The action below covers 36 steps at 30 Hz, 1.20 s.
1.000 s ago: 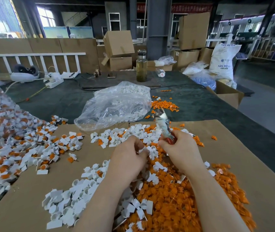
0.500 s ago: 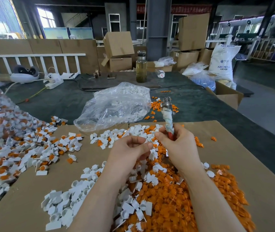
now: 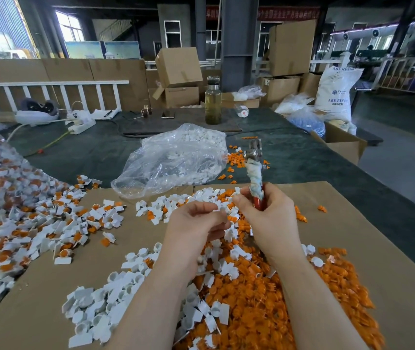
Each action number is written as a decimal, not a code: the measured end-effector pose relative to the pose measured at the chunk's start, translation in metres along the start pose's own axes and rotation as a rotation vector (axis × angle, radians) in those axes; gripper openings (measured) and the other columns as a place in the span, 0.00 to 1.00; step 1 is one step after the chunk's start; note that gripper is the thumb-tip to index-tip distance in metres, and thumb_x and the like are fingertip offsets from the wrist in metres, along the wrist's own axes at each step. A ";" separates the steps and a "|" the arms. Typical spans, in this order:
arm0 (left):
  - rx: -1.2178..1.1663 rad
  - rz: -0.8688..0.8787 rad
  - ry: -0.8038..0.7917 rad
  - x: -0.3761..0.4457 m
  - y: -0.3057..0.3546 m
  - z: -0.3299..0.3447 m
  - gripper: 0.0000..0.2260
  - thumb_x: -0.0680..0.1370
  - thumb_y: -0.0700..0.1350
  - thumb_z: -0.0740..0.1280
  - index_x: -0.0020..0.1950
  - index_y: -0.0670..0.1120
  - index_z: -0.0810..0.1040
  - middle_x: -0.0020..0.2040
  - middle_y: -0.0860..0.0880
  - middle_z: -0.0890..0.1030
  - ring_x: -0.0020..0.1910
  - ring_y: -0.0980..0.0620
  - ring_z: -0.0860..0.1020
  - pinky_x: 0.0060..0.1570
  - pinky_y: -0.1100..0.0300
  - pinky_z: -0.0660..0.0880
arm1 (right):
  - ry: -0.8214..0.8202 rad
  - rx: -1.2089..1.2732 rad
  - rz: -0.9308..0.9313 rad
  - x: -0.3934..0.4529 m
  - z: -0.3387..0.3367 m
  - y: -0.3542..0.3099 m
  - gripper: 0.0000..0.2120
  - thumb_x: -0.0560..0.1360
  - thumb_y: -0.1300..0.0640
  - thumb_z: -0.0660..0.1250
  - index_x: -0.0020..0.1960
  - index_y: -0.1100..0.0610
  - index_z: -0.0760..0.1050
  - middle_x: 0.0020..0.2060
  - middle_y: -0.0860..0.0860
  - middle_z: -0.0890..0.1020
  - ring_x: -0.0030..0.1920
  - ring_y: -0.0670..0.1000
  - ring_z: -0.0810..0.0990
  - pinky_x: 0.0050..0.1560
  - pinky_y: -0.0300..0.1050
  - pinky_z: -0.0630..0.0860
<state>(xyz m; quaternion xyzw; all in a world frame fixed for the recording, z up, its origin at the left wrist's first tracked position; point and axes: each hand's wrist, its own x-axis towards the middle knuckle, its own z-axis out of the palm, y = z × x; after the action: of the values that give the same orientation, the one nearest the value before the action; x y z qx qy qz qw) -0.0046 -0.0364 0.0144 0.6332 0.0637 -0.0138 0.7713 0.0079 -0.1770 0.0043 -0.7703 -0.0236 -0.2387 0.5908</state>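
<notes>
Raised since a second ago, the small steel-headed hammer with a cloth-wrapped shaft and red grip [image 3: 254,170] is now standing nearly upright over the brown cardboard sheet [image 3: 353,223], no longer leaning left. The right hand [image 3: 269,218] is clenching the red grip low down. The left hand [image 3: 196,223] is pinching what looks like a small white plastic cap [image 3: 223,210], partly hidden, just beside the right thumb. For a clean strike, the cap is best seated flat on bare cardboard, clear of the heap of loose orange plastic inserts [image 3: 264,311]. Fingertips should be kept off the top, and the tap kept light and square.
</notes>
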 end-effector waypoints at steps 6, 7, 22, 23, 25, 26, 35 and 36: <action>-0.009 -0.013 -0.020 -0.002 0.002 0.004 0.11 0.71 0.35 0.76 0.51 0.39 0.80 0.38 0.43 0.86 0.38 0.50 0.85 0.42 0.59 0.83 | 0.023 -0.066 -0.029 -0.001 0.001 -0.001 0.07 0.73 0.52 0.74 0.44 0.45 0.76 0.36 0.43 0.82 0.41 0.40 0.80 0.39 0.35 0.76; -0.024 -0.021 -0.017 -0.002 0.002 0.004 0.10 0.71 0.35 0.76 0.51 0.39 0.80 0.37 0.43 0.86 0.38 0.50 0.86 0.41 0.60 0.83 | 0.025 -0.091 -0.042 -0.001 0.002 -0.001 0.07 0.73 0.51 0.74 0.44 0.46 0.75 0.36 0.43 0.81 0.41 0.41 0.80 0.40 0.38 0.77; 0.092 0.122 0.166 -0.003 0.003 0.001 0.06 0.69 0.36 0.77 0.42 0.46 0.85 0.36 0.47 0.86 0.37 0.49 0.86 0.37 0.64 0.81 | -0.057 -0.205 -0.129 -0.006 0.007 -0.001 0.09 0.73 0.55 0.74 0.47 0.46 0.75 0.38 0.40 0.80 0.41 0.41 0.80 0.40 0.40 0.77; 0.110 0.138 0.175 -0.003 0.003 0.002 0.07 0.69 0.36 0.77 0.41 0.47 0.85 0.35 0.48 0.86 0.37 0.49 0.85 0.38 0.64 0.81 | -0.049 -0.200 -0.128 -0.006 0.006 0.000 0.08 0.73 0.55 0.74 0.48 0.48 0.75 0.38 0.41 0.80 0.40 0.42 0.80 0.40 0.42 0.78; 0.121 0.157 0.183 -0.004 0.004 0.004 0.07 0.69 0.37 0.78 0.41 0.48 0.86 0.35 0.50 0.85 0.35 0.51 0.85 0.36 0.65 0.81 | -0.034 -0.195 -0.140 -0.005 0.005 0.000 0.09 0.72 0.55 0.74 0.47 0.48 0.75 0.37 0.39 0.80 0.40 0.41 0.79 0.38 0.37 0.75; 0.119 0.162 0.179 -0.005 0.005 0.005 0.07 0.69 0.37 0.78 0.41 0.48 0.86 0.34 0.50 0.85 0.35 0.52 0.85 0.35 0.66 0.80 | -0.028 -0.193 -0.152 -0.005 0.004 -0.001 0.09 0.72 0.55 0.74 0.46 0.47 0.74 0.37 0.37 0.79 0.40 0.40 0.79 0.37 0.33 0.73; 0.120 0.170 0.157 -0.006 0.008 0.004 0.05 0.69 0.38 0.79 0.40 0.46 0.86 0.35 0.49 0.86 0.35 0.52 0.85 0.34 0.67 0.78 | -0.013 -0.263 -0.198 -0.007 0.007 -0.003 0.14 0.72 0.55 0.74 0.43 0.41 0.70 0.36 0.36 0.78 0.38 0.42 0.77 0.34 0.37 0.73; 0.143 0.180 0.162 -0.006 0.007 0.004 0.05 0.69 0.39 0.79 0.40 0.47 0.86 0.35 0.49 0.85 0.35 0.52 0.85 0.35 0.65 0.79 | -0.011 -0.266 -0.188 -0.007 0.007 -0.003 0.12 0.72 0.55 0.74 0.44 0.42 0.71 0.35 0.37 0.78 0.38 0.43 0.77 0.35 0.39 0.74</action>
<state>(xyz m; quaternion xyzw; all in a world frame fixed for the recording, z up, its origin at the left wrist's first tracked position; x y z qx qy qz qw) -0.0094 -0.0392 0.0229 0.6886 0.0674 0.1020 0.7148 0.0034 -0.1679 0.0030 -0.8376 -0.0669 -0.2895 0.4583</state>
